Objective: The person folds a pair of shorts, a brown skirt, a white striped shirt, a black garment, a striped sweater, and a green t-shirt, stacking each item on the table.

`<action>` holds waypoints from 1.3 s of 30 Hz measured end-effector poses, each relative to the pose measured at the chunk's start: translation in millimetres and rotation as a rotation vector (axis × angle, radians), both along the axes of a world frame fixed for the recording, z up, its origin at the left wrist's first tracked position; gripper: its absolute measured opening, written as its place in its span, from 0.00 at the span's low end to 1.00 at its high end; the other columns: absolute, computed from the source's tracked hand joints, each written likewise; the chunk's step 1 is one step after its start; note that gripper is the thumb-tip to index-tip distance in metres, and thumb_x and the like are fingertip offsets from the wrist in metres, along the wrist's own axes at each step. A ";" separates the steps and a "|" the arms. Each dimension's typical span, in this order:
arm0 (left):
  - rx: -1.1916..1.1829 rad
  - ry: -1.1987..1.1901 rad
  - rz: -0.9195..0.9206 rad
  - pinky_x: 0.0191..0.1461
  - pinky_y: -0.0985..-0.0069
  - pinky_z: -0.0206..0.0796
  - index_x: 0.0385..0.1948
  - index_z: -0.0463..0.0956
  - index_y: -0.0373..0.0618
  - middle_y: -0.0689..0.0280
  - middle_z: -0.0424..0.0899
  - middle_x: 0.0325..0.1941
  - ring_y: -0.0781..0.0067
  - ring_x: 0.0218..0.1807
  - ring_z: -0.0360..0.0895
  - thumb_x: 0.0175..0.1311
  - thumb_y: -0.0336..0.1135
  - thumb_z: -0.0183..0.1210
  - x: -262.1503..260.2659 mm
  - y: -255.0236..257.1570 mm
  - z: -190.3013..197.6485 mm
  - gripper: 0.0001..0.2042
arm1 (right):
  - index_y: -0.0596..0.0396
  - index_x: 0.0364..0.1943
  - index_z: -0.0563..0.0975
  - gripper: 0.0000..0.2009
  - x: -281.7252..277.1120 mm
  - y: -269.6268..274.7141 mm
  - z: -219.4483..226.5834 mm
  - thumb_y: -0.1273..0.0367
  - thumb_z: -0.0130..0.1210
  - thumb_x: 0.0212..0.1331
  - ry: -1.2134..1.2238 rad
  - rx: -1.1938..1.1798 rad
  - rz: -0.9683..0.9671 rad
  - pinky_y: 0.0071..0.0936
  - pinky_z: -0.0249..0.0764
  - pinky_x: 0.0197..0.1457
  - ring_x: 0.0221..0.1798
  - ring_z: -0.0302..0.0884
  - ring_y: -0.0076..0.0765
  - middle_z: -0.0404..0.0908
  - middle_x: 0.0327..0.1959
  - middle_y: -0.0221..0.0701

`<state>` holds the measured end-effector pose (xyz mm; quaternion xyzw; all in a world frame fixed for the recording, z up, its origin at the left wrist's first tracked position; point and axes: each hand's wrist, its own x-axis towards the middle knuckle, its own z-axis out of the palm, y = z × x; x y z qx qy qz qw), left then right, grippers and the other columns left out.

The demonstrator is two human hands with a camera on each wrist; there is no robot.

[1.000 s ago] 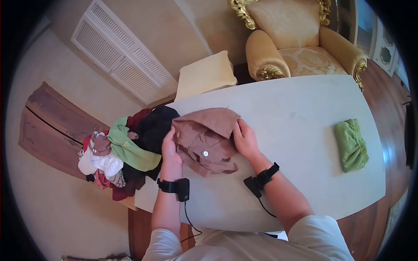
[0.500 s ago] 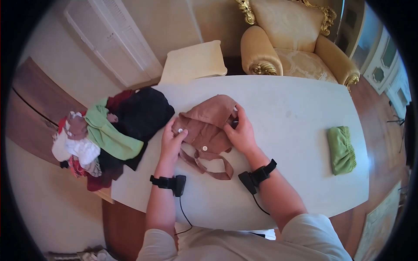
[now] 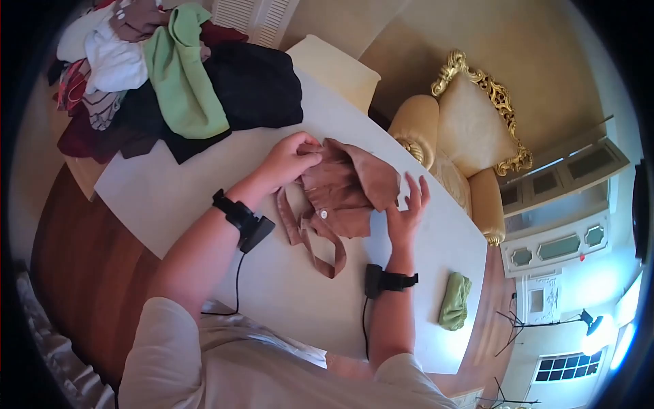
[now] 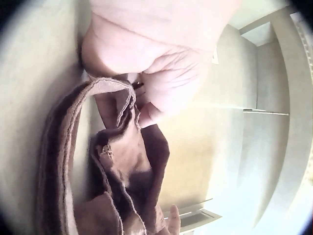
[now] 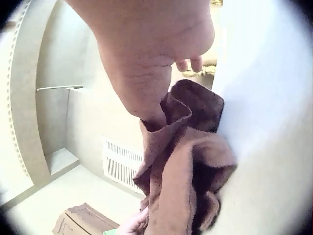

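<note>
While the left hand (image 3: 289,162) pinches the brown garment (image 3: 335,189), the right hand (image 3: 405,217) tucks its thumb into the fabric, outer fingers spread. Whether it grips cannot be determined.

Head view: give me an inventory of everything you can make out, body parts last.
Garment: one, brown, between the hands
Button: one visible, white, on it
Clothes pile: one, mixed colours, table's far left
Folded cloth: one, green, table's right end
Table: one, white, beneath
Side table: one, cream, beyond
Armchair: one, gold, beyond
Lamp: one, white, lit, far right
Wrist cameras: two, black, one per wrist
Left hand: one, bare, pinching garment
Right hand: one, bare, touching garment
</note>
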<state>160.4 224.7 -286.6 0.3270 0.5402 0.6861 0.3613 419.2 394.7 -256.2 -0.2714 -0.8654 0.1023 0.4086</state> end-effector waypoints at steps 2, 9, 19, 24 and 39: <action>0.026 -0.084 -0.053 0.47 0.75 0.76 0.55 0.76 0.38 0.62 0.85 0.49 0.77 0.48 0.82 0.71 0.31 0.63 2.4 0.3 2.5 0.15 | 0.60 0.56 0.82 0.16 5.5 14.8 0.0 0.76 0.59 0.64 0.042 -0.069 0.138 0.34 0.78 0.61 0.62 0.79 0.37 0.80 0.61 0.40; -0.099 -0.288 -0.519 0.45 0.85 0.69 0.52 0.79 0.45 0.74 0.82 0.43 0.85 0.42 0.75 0.72 0.35 0.63 1.6 -20.3 27.1 0.11 | 0.60 0.46 0.79 0.05 36.7 -2.0 66.3 0.76 0.52 0.74 0.499 -1.043 0.575 0.22 0.80 0.48 0.43 0.83 0.25 0.86 0.41 0.33; -0.068 0.000 -0.012 0.55 0.78 0.74 0.55 0.79 0.42 0.68 0.84 0.49 0.79 0.51 0.80 0.73 0.36 0.64 1.4 -4.8 -2.4 0.14 | 0.59 0.64 0.72 0.22 37.0 24.0 46.1 0.73 0.62 0.68 0.552 -0.705 0.042 0.27 0.79 0.55 0.49 0.80 0.28 0.82 0.54 0.37; -0.115 0.240 0.087 0.54 0.73 0.77 0.54 0.79 0.38 0.61 0.86 0.52 0.74 0.53 0.82 0.67 0.33 0.70 15.6 -9.6 13.8 0.17 | 0.57 0.60 0.78 0.23 29.5 15.8 30.8 0.67 0.69 0.62 0.068 -0.595 0.069 0.32 0.78 0.61 0.59 0.81 0.34 0.83 0.57 0.39; -0.421 0.849 0.321 0.47 0.59 0.75 0.40 0.76 0.37 0.48 0.86 0.40 0.48 0.41 0.84 0.64 0.35 0.60 -0.3 -23.0 14.7 0.11 | 0.56 0.57 0.81 0.26 26.8 -12.3 62.7 0.64 0.73 0.52 -0.326 -0.743 0.023 0.40 0.81 0.56 0.51 0.84 0.49 0.83 0.53 0.45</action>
